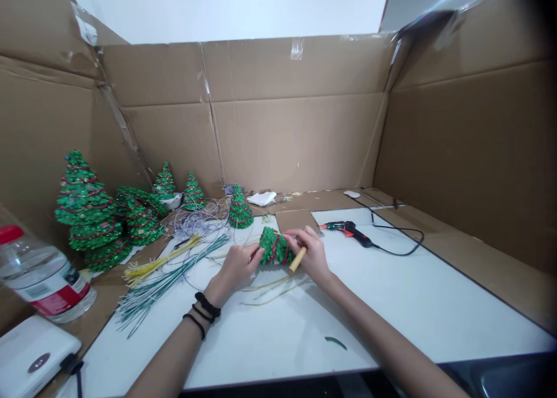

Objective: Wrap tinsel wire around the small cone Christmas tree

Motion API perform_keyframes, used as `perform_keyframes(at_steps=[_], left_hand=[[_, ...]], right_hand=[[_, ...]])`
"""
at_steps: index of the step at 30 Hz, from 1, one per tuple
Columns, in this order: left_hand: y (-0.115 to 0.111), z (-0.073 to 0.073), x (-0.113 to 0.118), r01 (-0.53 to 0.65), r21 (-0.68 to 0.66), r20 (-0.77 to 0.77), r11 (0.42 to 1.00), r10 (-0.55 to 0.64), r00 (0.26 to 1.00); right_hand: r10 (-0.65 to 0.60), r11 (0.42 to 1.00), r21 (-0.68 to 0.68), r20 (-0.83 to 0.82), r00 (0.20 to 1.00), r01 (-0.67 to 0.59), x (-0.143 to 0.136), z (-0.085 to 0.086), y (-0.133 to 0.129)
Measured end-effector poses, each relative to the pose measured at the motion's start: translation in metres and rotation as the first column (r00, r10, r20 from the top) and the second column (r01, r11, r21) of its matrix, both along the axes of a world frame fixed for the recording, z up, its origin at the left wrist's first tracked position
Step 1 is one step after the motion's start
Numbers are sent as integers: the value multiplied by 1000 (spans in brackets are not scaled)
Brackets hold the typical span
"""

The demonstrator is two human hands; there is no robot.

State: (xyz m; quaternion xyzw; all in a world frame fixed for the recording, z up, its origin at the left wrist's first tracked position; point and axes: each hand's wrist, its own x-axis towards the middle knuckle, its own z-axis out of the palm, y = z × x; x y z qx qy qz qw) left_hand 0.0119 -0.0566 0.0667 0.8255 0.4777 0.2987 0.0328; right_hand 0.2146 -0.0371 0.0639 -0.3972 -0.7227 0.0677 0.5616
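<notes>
A small green tinsel Christmas tree (273, 250) with dark red garland lies tilted on the white table in front of me. My left hand (238, 266) is closed on its left side, thumb and fingers pinching the edge. Between the fingers of my right hand (314, 255) is a tool with a pale wooden handle (297, 260). Its thin end points at the tree; the tip is too small to make out. Thin yellowish wires (270, 290) lie on the table just below the tree.
Green wires (174, 279) and yellow wires (163, 260) lie at left, near tangled clear cord (195, 221). Finished-looking trees (89, 212) stand behind. A glue gun (350, 231) with a black cable lies right. A water bottle (46, 276) and white box (37, 354) are near left. Cardboard walls (296, 137) surround the table.
</notes>
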Motion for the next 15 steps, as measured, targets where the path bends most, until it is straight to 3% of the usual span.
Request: perform_keyframes(at_steps=[4, 9, 15], left_hand=[[-1, -4, 10, -77, -79, 178, 994, 90, 980], [4, -7, 15, -89, -185, 436, 979, 163, 885], [8, -6, 13, -105, -192, 529, 976, 193, 826]], right_hand=[[-41, 999, -18, -24, 999, 41, 3, 3, 1], [-83, 995, -64, -86, 993, 78, 7, 8, 5], [-110, 983, -163, -182, 977, 80, 11, 6, 12]])
